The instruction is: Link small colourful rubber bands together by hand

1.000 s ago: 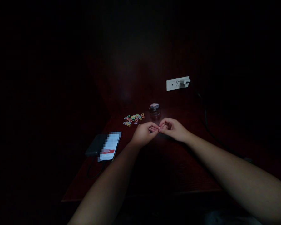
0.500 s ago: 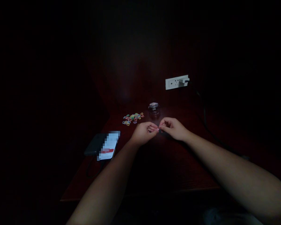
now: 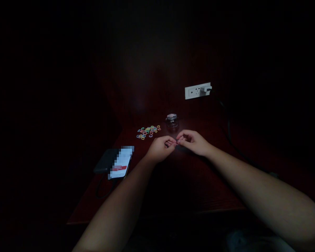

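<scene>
My left hand [image 3: 160, 148] and my right hand [image 3: 192, 141] meet fingertip to fingertip above a dark red table [image 3: 199, 189]. Both are pinched shut on something tiny between them, too small and dim to name. Just beyond the hands lies a scatter of several small coloured rubber bands [image 3: 148, 131]. To the right of the bands stands a small clear jar [image 3: 172, 121], apart from my fingers.
A phone [image 3: 120, 163] lies on a dark flat pack [image 3: 104, 161] at the table's left, with a cable looping down. A white wall socket [image 3: 197, 91] holds a plug; its dark cable [image 3: 229, 133] runs down the right. The surroundings are very dark.
Both hands stay pinched together and hardly move. The view has shifted slightly, so everything sits a little higher and to the left.
</scene>
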The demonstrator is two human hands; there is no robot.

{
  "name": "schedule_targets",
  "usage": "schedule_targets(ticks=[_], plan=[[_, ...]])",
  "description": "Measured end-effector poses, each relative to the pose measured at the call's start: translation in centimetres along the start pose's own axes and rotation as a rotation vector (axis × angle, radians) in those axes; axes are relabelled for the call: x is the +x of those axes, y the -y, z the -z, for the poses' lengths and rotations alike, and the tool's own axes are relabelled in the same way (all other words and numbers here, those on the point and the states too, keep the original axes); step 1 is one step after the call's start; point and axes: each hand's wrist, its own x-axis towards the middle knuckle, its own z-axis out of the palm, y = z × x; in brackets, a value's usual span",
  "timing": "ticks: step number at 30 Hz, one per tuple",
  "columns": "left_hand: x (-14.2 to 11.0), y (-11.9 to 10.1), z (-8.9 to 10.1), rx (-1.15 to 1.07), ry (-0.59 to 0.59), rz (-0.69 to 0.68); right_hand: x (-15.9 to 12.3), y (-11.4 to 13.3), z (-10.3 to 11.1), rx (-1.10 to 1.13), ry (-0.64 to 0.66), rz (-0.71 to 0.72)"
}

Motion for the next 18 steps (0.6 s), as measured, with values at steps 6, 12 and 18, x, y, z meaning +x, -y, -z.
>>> schedule_targets(ticks=[6,12,18], plan=[[0.05,0.05,-0.05,-0.04,-0.016,0.021,-0.18,-0.12,0.21,-0.119,0.032,0.045],[0.11,0.29,-0.11,-0.02,-0.014,0.029,-0.07,0.01,0.49,-0.274,0.0,0.061],[0.07,0.26,-0.12,-0.006,-0.012,0.001,-0.11,0.19,0.5,-0.278,-0.036,0.057]])
